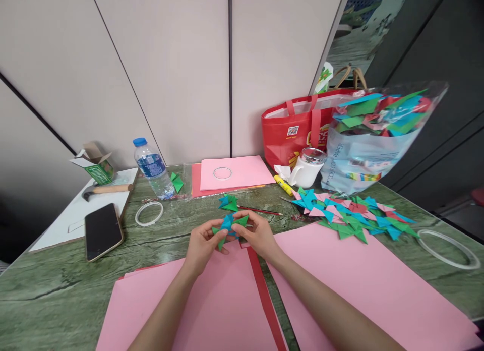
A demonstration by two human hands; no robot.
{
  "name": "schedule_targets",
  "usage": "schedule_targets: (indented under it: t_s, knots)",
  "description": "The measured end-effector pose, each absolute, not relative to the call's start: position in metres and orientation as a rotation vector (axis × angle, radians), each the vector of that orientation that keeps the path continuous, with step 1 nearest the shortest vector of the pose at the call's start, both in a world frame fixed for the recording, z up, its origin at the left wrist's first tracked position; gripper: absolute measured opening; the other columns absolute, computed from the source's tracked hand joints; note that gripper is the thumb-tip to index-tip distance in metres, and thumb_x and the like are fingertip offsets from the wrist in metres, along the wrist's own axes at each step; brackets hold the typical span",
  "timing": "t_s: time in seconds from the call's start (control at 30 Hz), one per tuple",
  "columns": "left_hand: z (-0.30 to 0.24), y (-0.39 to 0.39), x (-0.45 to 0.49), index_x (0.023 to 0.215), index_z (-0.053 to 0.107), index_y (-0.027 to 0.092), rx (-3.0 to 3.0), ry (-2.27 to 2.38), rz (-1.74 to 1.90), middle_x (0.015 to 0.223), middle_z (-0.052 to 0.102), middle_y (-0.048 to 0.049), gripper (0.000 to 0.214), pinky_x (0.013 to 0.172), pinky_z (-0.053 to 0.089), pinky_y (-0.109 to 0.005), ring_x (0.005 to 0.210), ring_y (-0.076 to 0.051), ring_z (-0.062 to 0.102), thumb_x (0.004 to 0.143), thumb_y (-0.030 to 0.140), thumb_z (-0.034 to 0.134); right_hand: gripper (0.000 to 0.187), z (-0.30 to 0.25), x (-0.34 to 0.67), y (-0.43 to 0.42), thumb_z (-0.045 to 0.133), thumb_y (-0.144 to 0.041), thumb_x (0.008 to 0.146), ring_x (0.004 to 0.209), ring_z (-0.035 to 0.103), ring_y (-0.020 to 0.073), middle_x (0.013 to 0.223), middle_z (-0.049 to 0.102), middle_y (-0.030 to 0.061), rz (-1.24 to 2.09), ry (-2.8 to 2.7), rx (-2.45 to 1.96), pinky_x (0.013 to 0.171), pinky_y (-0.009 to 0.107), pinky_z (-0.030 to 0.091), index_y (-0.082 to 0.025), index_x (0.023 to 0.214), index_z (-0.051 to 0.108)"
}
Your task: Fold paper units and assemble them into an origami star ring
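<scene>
Both hands hold one blue and green folded paper piece [227, 224] between thumbs and fingers. My left hand [206, 242] pinches its left side, and my right hand [259, 232] grips the green point on the right. The paper is held above the top edge of a pink paper stack [223, 290]. Just beyond my fingers lies another folded piece in blue and green [229, 202], beside a thin red pencil-like stick [260, 210]. To the right is a pile of folded paper pieces [351, 212] in blue, green, pink and red.
Pink sheets [348, 280] lie at right. Behind stand a white mug [308, 169], a red bag [282, 139] and a clear bag of folded papers [370, 149]. A water bottle [153, 169], phone [103, 232], hammer [109, 188] and white ring [148, 213] are at left.
</scene>
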State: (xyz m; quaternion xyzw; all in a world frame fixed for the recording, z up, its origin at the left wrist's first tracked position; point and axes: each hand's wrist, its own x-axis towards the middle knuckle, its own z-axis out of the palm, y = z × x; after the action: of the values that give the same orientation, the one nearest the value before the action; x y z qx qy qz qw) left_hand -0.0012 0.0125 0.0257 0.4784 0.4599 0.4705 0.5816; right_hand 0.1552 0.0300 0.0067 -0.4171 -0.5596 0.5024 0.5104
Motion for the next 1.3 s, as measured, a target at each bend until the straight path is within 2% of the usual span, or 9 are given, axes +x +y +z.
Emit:
schedule_targets:
  t_s: [0.13,0.33,0.67,0.93,1.17,1.3]
  knots:
    - [0.025,0.015,-0.004,0.105,0.054,0.013,1.021,1.128,1.13,0.072,0.07,-0.0047,0.05,0.044,0.055,-0.03,0.071,-0.026,0.068,0.063,0.034,0.071,0.031,0.008,0.158,0.033,0.057,-0.036,0.076,0.051,0.057,0.0108,0.071,0.057,-0.0015,1.284,-1.373,-1.006,0.048,0.024,0.048,-0.02,0.102,0.058]
    - [0.024,0.016,-0.008,0.095,0.058,0.013,1.049,1.112,1.046,0.083,0.071,-0.01,0.037,0.042,0.054,-0.028,0.075,-0.027,0.068,0.067,0.035,0.068,0.026,0.007,0.16,0.036,0.069,-0.036,0.063,0.051,0.055,0.01,0.06,0.054,-0.0042,1.367,-1.231,-0.928,0.051,0.024,0.05,-0.017,0.078,0.062]
    - [0.028,0.014,-0.006,0.08,0.06,0.011,1.113,1.17,0.934,0.08,0.072,-0.0127,0.033,0.036,0.051,-0.026,0.065,-0.025,0.068,0.062,0.036,0.071,0.026,0.004,0.159,0.035,0.074,-0.036,0.057,0.047,0.055,0.0092,0.054,0.055,-0.0046,1.422,-1.179,-0.945,0.047,0.023,0.049,-0.015,0.065,0.061]
    - [0.022,0.013,-0.003,0.083,0.06,0.012,1.017,1.07,0.973,0.083,0.071,-0.0114,0.031,0.039,0.051,-0.025,0.071,-0.025,0.067,0.065,0.035,0.069,0.026,0.003,0.156,0.034,0.074,-0.035,0.059,0.047,0.057,0.0097,0.054,0.056,-0.0043,1.358,-1.144,-0.959,0.046,0.022,0.048,-0.016,0.063,0.058]
    - [0.035,0.012,-0.007,0.076,0.062,0.011,1.137,1.11,0.903,0.063,0.071,-0.0087,0.028,0.037,0.049,-0.025,0.048,-0.017,0.062,0.065,0.035,0.07,0.028,0.009,0.159,0.034,0.074,-0.038,0.056,0.048,0.056,0.01,0.055,0.055,-0.0049,1.435,-1.169,-0.931,0.048,0.025,0.051,-0.016,0.066,0.059]
    - [0.031,0.011,-0.003,0.078,0.063,0.011,1.116,1.104,0.953,0.072,0.072,-0.0105,0.028,0.039,0.051,-0.026,0.056,-0.02,0.065,0.066,0.035,0.068,0.027,0.004,0.157,0.033,0.074,-0.037,0.058,0.048,0.057,0.0106,0.054,0.056,-0.0044,1.393,-1.147,-0.952,0.048,0.023,0.049,-0.016,0.062,0.057]
